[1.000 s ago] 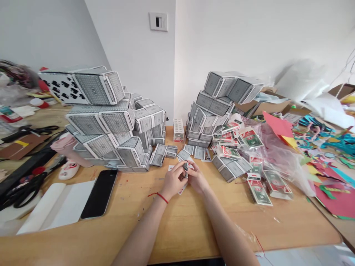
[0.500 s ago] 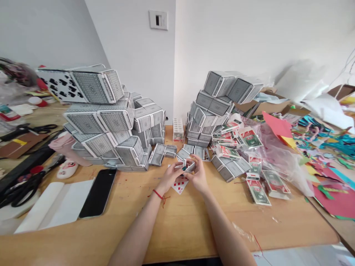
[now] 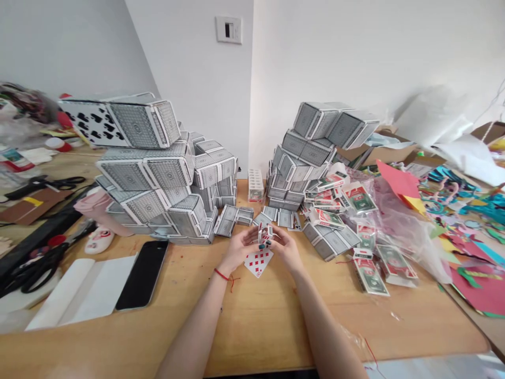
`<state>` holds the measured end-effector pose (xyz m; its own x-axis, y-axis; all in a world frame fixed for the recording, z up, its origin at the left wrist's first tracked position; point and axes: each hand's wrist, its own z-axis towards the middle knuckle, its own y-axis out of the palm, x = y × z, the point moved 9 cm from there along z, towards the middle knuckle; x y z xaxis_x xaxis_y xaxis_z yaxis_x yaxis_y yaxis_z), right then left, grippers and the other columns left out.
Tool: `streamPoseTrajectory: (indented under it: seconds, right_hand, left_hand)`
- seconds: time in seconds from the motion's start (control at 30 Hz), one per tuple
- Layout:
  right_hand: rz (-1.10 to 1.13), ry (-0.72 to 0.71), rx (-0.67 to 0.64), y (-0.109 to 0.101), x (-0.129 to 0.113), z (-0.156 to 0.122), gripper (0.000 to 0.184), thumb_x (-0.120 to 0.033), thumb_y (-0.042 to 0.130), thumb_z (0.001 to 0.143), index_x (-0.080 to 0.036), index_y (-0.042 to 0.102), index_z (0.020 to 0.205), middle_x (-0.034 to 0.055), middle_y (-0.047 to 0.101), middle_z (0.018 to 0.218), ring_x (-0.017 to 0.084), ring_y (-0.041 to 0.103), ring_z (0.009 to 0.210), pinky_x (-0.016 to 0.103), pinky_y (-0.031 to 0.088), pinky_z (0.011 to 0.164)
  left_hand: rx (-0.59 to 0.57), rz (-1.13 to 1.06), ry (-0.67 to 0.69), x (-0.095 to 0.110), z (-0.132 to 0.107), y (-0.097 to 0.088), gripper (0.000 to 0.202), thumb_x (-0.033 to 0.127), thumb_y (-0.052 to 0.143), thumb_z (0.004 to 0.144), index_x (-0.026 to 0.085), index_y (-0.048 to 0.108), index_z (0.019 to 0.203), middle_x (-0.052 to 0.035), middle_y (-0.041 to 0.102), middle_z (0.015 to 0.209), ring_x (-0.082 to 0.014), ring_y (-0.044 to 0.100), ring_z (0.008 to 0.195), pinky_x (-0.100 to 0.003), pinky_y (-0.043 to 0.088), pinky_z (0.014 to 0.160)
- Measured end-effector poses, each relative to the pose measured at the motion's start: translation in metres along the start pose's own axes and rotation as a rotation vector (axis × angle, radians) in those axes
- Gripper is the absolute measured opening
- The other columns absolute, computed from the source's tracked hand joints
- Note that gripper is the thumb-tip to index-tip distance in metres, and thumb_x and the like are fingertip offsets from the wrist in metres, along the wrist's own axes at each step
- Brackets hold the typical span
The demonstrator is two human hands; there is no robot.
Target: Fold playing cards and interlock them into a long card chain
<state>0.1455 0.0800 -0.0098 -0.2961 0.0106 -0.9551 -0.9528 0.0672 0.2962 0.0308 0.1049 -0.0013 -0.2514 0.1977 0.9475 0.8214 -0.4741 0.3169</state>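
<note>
My left hand (image 3: 240, 249) and my right hand (image 3: 285, 248) meet at the middle of the table, fingers curled round small folded playing cards (image 3: 265, 231) that stand upright between them. Both thumbs, with dark green nails, press at the near side of the folded cards. Just below my fingers a playing card with red diamonds (image 3: 259, 261) lies face up on the wood. Beyond my hands are flat and folded grey-backed cards (image 3: 269, 213). A red string bracelet circles my left wrist.
Tall stacks of folded-card blocks rise at left (image 3: 165, 173) and right (image 3: 303, 147). A phone (image 3: 142, 275) and white paper (image 3: 82, 295) lie left, near black scissors (image 3: 43, 271). Card boxes (image 3: 371, 275) and plastic bags (image 3: 418, 237) crowd the right. A small box (image 3: 255, 185) stands behind.
My fingers have shifted round the folded cards, which now stand more upright and show red-marked faces. More of the diamonds card shows. The whole view has moved slightly.
</note>
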Motion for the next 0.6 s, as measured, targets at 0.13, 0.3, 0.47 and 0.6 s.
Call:
streamPoseTrajectory:
  seconds: [0.13,0.3,0.47,0.6]
  right_hand:
    - [0.029,0.016,-0.020,0.004,0.001,-0.003,0.061,-0.034,0.072,0.057,-0.022,0.051,0.113,0.0050,0.063,0.086,0.022,0.058,0.078,0.033,0.046,0.067]
    - [0.052,0.008,-0.056,0.011,-0.002,-0.006,0.063,-0.037,0.072,0.056,-0.024,0.049,0.113,0.0052,0.062,0.092,0.023,0.057,0.084,0.033,0.045,0.068]
    - [0.083,0.021,-0.073,0.015,-0.002,-0.006,0.065,-0.037,0.072,0.055,-0.026,0.047,0.115,0.0059,0.061,0.097,0.023,0.057,0.085,0.033,0.045,0.069]
    - [0.072,0.025,-0.083,0.018,-0.004,-0.007,0.068,-0.040,0.072,0.052,-0.027,0.048,0.114,0.0057,0.060,0.102,0.023,0.057,0.086,0.033,0.044,0.070]
  left_hand:
    - [-0.021,0.069,0.027,-0.003,0.000,0.005,0.057,0.010,0.068,0.059,0.016,0.051,0.114,-0.0104,0.053,0.121,-0.0227,0.048,0.111,-0.040,0.038,0.096]
    - [-0.015,0.130,0.100,-0.006,0.001,0.003,0.059,0.004,0.064,0.060,0.017,0.049,0.115,-0.0106,0.051,0.122,-0.0219,0.048,0.112,-0.038,0.040,0.094]
    - [0.019,0.248,0.124,-0.003,0.000,0.001,0.057,0.004,0.063,0.061,0.017,0.048,0.115,-0.0105,0.051,0.121,-0.0218,0.051,0.108,-0.039,0.043,0.092]
    - [0.047,0.279,0.138,0.002,-0.002,0.001,0.056,0.006,0.064,0.061,0.017,0.049,0.114,-0.0110,0.052,0.120,-0.0224,0.051,0.108,-0.038,0.044,0.091]
